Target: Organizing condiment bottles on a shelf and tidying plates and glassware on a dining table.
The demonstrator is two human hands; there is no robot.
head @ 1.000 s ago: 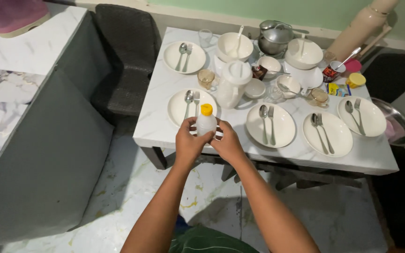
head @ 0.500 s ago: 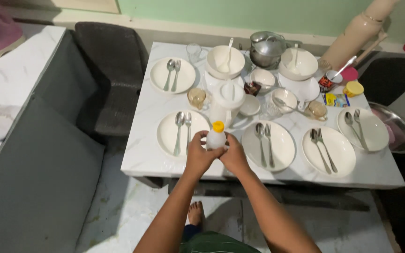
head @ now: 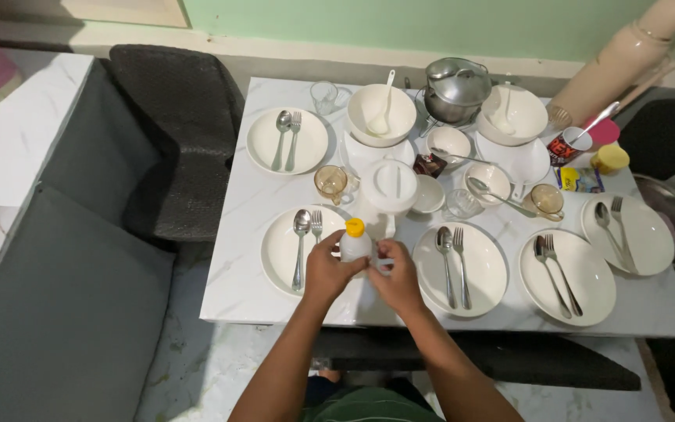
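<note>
Nearest the camera, two bare forearms rise from the bottom edge and meet over the near edge of a white marble-patterned table (head: 259, 293). The left hand (head: 326, 270) has its fingers curled around the lower body of a small white bottle (head: 354, 246) with a yellow cap (head: 355, 227), holding it upright, while the right hand (head: 398, 277) closes its fingers against the bottle's right side, thumb and forefinger pinched near the base. The bottle stands between the two hands, above the table's front strip, between a white plate (head: 279, 254) on the left that carries a spoon and a fork, and another white plate (head: 482, 270) on the right with its own spoon and fork. Further right lie two more plates with cutlery (head: 587, 273), (head: 650, 234). Just behind the bottle stands a white lidded pitcher (head: 389, 187), with an amber glass cup (head: 330, 181) at its left and a clear glass (head: 460, 205) at its right. Beyond these sit small white bowls, a second amber cup (head: 547, 200), and a fifth plate (head: 306, 141) with spoon and fork at the far left. At the far edge are two large white bowls (head: 365, 109), (head: 529, 109), each holding a white spoon, and a lidded steel pot (head: 457, 86) between them. A dark woven chair (head: 173, 133) stands left of the table.
</note>
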